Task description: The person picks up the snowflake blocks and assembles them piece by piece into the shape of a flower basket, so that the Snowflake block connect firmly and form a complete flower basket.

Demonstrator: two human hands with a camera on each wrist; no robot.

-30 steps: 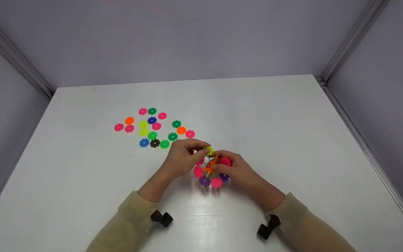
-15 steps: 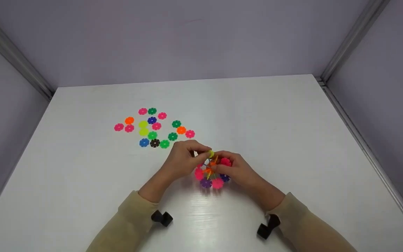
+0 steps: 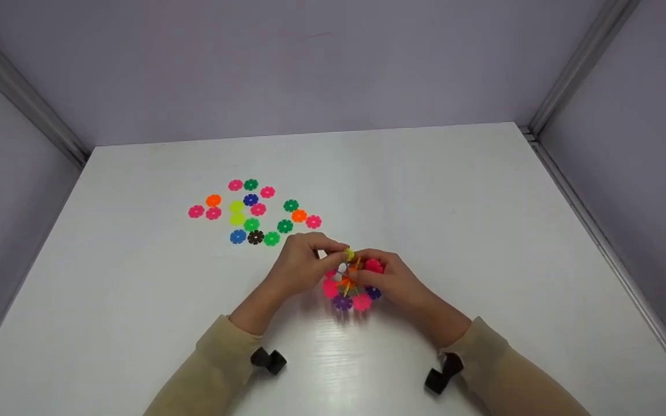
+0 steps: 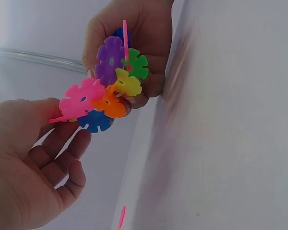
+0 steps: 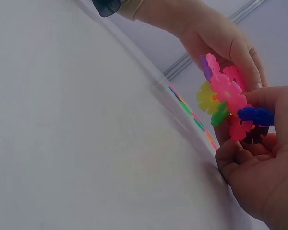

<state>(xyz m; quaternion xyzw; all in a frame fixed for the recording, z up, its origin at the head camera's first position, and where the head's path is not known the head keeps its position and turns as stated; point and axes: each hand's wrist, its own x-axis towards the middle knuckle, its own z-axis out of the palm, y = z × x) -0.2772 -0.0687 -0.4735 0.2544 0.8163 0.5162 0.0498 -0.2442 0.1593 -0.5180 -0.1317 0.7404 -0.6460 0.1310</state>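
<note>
Snowflake-shaped plastic discs with slotted edges are joined into a ball-like cluster (image 3: 361, 301), held up between both hands. My left hand (image 3: 304, 263) pinches a yellow disc (image 3: 349, 253) at the cluster's far side between thumb and forefinger. With its fingers curled, my right hand (image 3: 391, 280) grips the cluster from the right. In the left wrist view, pink (image 4: 79, 98), purple (image 4: 110, 60), orange (image 4: 110, 105) and blue (image 4: 96, 121) discs stick out at different angles. A dark blue disc (image 5: 257, 116) shows edge-on in the right wrist view. The fingers hide the cluster's middle.
Several loose discs lie flat on the white table (image 3: 483, 231), left of and beyond the hands. Among them are a black disc (image 3: 255, 237), a blue disc (image 3: 238, 236) and an orange disc (image 3: 299, 215). Grey panels (image 3: 321, 69) enclose the table's back and sides.
The yellow disc and my left fingertips have come slightly nearer the right hand. The cluster has turned and shifted a little toward the lower right. The loose discs lie as before.
</note>
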